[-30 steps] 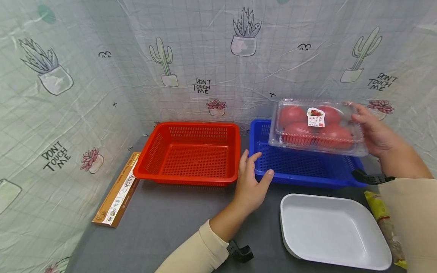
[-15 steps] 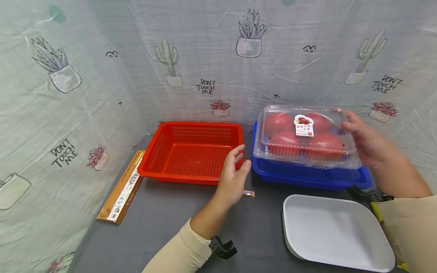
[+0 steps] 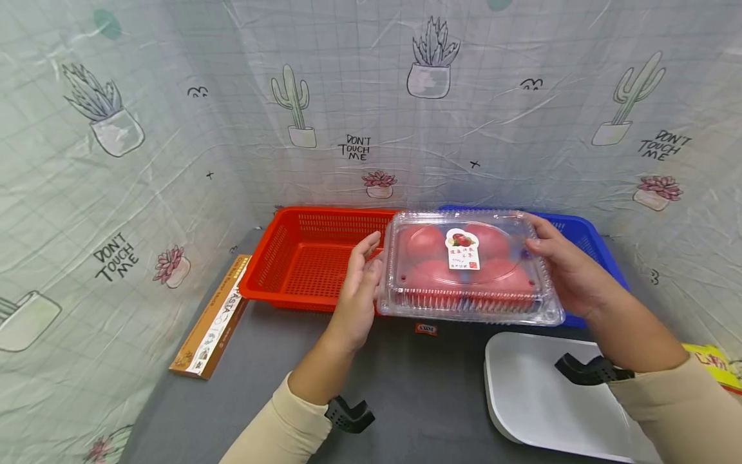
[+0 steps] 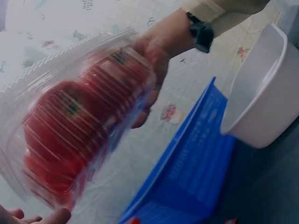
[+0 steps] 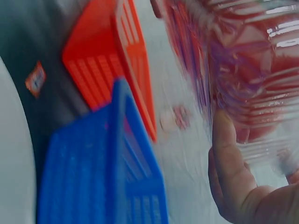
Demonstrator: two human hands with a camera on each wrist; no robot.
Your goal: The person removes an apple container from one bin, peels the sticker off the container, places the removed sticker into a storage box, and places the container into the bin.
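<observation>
My right hand (image 3: 570, 267) grips the right end of a clear plastic clamshell box (image 3: 464, 290), holding it in the air, its top tilted toward me. Inside are several large red round fruits, probably tomatoes, under a lid with a white label (image 3: 462, 250). The right wrist view shows the right hand's fingers (image 5: 229, 158) against the ribbed side. My left hand (image 3: 353, 303) is at the box's left end with its fingers fairly straight; whether it touches the plastic I cannot tell. Below and behind the box are a red basket (image 3: 313, 299) and a blue basket (image 3: 585, 238).
A white tray (image 3: 539, 380) sits at front right, partly under my right forearm. A yellow packet (image 3: 715, 364) lies beyond it. A brown pasta box (image 3: 209, 322) leans by the red basket's left side. A small orange packet (image 3: 426, 329) is on the grey table (image 3: 406, 399).
The right hand has carried the clamshell box leftward and nearer, from above the blue basket to between both baskets. My left hand has shifted left and now is beside the box's left end.
</observation>
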